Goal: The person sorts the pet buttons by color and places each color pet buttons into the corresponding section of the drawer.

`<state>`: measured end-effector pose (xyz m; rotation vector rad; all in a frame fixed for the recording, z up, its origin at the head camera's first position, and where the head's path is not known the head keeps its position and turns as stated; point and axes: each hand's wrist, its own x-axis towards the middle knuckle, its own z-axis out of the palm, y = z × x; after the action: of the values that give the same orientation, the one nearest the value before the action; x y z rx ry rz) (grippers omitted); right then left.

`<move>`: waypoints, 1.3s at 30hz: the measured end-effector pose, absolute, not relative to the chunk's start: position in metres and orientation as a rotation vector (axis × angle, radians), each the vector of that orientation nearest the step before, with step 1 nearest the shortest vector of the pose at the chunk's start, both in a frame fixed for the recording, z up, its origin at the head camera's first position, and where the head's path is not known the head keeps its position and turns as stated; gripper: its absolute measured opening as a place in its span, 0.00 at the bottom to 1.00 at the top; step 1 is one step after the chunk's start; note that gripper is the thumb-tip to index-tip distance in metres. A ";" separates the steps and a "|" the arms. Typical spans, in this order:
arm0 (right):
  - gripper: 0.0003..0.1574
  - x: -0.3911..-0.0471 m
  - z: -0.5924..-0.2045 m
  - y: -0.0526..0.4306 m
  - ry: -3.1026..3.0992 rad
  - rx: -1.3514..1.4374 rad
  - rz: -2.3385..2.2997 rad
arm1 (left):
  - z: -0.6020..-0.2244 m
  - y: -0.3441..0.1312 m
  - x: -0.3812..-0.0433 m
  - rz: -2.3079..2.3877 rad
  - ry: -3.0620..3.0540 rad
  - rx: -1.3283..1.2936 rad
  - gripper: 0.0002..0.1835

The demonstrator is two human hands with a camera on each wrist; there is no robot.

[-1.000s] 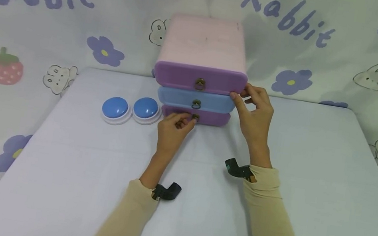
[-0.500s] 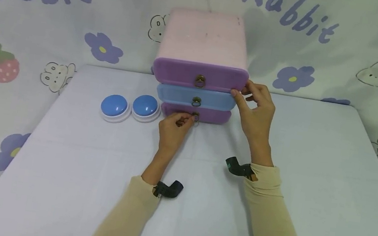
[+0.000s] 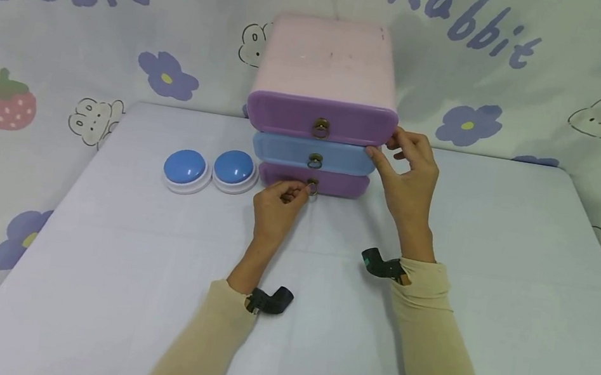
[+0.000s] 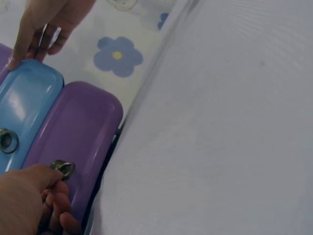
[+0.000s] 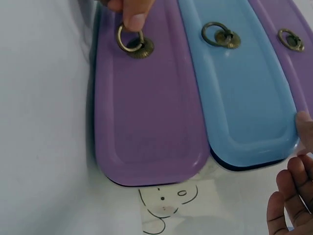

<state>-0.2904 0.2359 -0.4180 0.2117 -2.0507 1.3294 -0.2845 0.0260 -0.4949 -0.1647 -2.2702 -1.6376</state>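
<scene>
A pink drawer cabinet (image 3: 330,57) has a purple top drawer, a blue middle drawer (image 3: 288,150) and a purple bottom drawer (image 3: 344,184), each with a brass ring pull. My left hand (image 3: 276,210) pinches the bottom drawer's ring pull (image 5: 128,43), which stands out from the drawer front, between thumb and finger. At the cabinet's right side, my right hand (image 3: 411,177) grips the edge, its thumb on the blue drawer's upper corner and its index finger by the side wall. The other fingers of that hand (image 5: 293,188) are loosely bent beside the cabinet.
Two blue push buttons with white bases, one outer (image 3: 184,168) and one inner (image 3: 234,168), sit left of the cabinet on the white table (image 3: 493,291). A printed cloth (image 3: 562,51) hangs behind. Each wrist carries a small black camera (image 3: 270,300).
My left fingers have taken hold of the bottom ring pull and lifted it slightly toward me. The right hand keeps its place at the cabinet edge; the head view has shifted a little.
</scene>
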 end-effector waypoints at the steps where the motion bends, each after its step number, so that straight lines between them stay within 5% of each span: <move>1: 0.30 -0.291 -0.419 0.236 -2.045 0.213 1.326 | -0.495 0.026 -0.284 -1.638 -2.271 -0.164 0.05; 39: 0.31 -0.292 -0.419 0.237 -2.047 0.221 1.321 | -0.499 0.000 -0.215 -1.660 -2.362 -0.240 0.03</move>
<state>-0.2921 0.2371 -0.4190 0.2207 -2.0471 1.3213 -0.2149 -0.0004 -0.4989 -0.2399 -2.3624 -1.6603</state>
